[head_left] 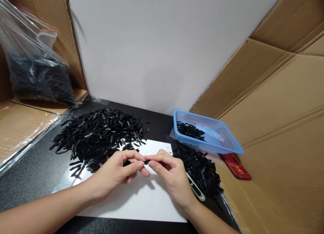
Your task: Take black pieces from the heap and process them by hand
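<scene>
fingers (138, 164) pinch black strip (146, 161) | white sheet (141, 200) | cardboard walls (278, 102)

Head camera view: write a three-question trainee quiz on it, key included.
1. True or false: the blue basket holds black pieces.
2. What do the left hand and right hand pinch between them?
3. Which lies on the person's left: A, the large pile, or B, the small pile?

Key: 1 true. 2 a small black piece, over the white sheet. 3 A.
</scene>
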`<control>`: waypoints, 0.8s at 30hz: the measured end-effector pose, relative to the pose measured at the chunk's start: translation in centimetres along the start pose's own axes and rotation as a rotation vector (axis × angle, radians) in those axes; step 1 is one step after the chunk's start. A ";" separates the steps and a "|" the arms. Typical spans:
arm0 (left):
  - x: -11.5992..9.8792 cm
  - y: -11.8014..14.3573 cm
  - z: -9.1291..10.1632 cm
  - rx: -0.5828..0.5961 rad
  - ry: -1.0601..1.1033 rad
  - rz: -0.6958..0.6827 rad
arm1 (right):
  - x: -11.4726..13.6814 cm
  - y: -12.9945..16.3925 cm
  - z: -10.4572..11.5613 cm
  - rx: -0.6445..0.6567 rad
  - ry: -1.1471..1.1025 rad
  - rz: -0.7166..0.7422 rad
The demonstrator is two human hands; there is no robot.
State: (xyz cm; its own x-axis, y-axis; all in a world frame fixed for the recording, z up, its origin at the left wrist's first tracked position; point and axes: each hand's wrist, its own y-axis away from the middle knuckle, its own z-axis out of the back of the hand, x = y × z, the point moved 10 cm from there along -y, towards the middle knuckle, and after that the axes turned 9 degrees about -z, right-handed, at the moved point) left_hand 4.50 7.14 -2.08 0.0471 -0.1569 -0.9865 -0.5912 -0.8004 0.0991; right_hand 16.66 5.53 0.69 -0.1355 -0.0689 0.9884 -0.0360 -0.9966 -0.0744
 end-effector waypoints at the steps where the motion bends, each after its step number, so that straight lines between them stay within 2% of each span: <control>1: 0.1 0.0 -0.1 0.003 -0.008 0.004 | 0.3 0.1 0.2 -0.027 0.031 0.027; 3: 0.2 0.1 0.0 0.000 -0.031 0.006 | 1.2 0.5 0.8 -0.114 0.121 0.113; 5: 0.2 0.1 0.2 -0.017 -0.045 0.001 | 2.8 1.2 1.1 -0.187 0.243 0.257; 9: 0.3 0.0 0.4 -0.046 -0.021 -0.018 | 5.9 3.3 -0.4 -0.209 0.503 0.606; 11: 0.2 0.0 0.5 -0.060 -0.011 -0.025 | 6.5 3.9 -1.2 -0.203 0.601 0.688; 14: 0.0 0.0 0.4 -0.068 -0.037 -0.036 | 6.3 3.7 -1.8 -0.181 0.649 0.673; 19: -0.8 0.1 0.5 -0.066 -0.179 -0.088 | 5.3 2.8 -1.7 -0.139 0.570 0.561; 24: -1.5 0.1 0.5 -0.050 -0.276 -0.161 | 5.2 2.9 -2.1 -0.129 0.623 0.577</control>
State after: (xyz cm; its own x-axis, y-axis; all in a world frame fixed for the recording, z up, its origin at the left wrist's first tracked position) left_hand 3.98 7.56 -0.65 -0.0873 0.1319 -0.9874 -0.5531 -0.8308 -0.0621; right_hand 13.81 2.35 5.33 -0.6850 -0.4877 0.5412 0.0983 -0.7979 -0.5947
